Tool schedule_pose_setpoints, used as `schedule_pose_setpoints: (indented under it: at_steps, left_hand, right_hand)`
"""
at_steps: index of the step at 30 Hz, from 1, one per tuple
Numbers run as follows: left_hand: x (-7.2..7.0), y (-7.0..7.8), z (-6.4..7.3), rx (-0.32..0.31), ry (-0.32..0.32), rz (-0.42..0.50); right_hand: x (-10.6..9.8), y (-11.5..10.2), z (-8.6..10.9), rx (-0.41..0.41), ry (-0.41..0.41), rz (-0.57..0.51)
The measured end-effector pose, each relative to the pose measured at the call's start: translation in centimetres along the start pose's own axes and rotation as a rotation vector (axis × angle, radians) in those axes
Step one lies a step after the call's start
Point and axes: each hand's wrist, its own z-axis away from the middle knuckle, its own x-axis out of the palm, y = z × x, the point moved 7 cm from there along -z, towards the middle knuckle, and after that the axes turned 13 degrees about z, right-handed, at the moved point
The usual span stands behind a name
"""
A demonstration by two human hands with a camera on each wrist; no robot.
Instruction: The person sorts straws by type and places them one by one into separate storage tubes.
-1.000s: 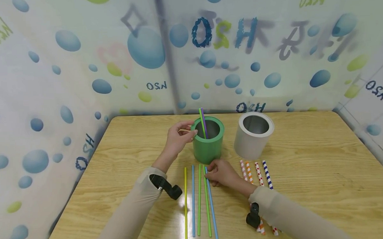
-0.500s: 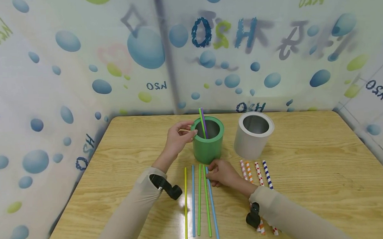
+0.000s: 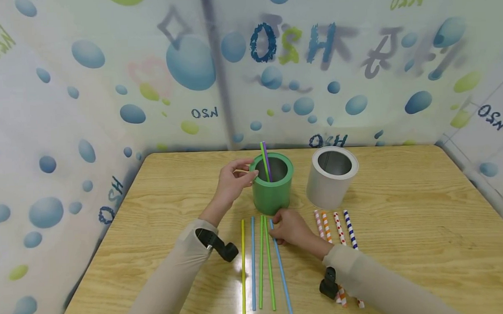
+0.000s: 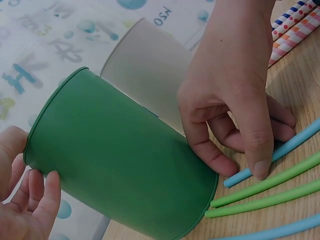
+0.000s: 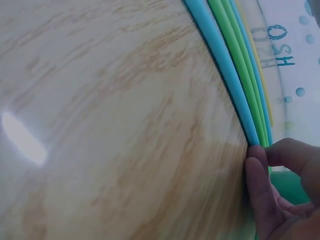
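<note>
Head view, right hand point(image 3: 293, 228) pinching blue straw point(image 3: 281, 267) near its end, left hand point(image 3: 231, 181) gripping green can point(image 3: 272, 198)

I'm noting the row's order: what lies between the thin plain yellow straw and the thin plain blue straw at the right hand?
Another thin plain blue straw, then two thin plain green straws, going rightward; the head view shows them.

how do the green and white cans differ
The green can has a green body and rim; the white can pale ones. Two straws lean in the green can; none shows in the white can. Plain straws lie before the green can, patterned straws before the white can. Both are open-topped.
</note>
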Motion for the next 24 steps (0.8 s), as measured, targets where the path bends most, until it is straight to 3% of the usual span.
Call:
schedule_pose_setpoints:
  at_steps: [10,17,24]
  left_hand:
    - [-0.1,0.2,0.1,0.003,-0.004,0.001]
    - [0.0,0.2,0.1,0.001,-0.001,0.014]
    - [1.0,2.6,1.4,-0.028,-0.028,0.01]
  right_hand:
    - [-0.4,-1.0,0.0,-0.063,0.05,0.142]
    - [-0.2,-0.8,-0.2,-0.042,0.025,0.15]
    - [-0.3,-0.2,-0.2,0.019,-0.011,0.068]
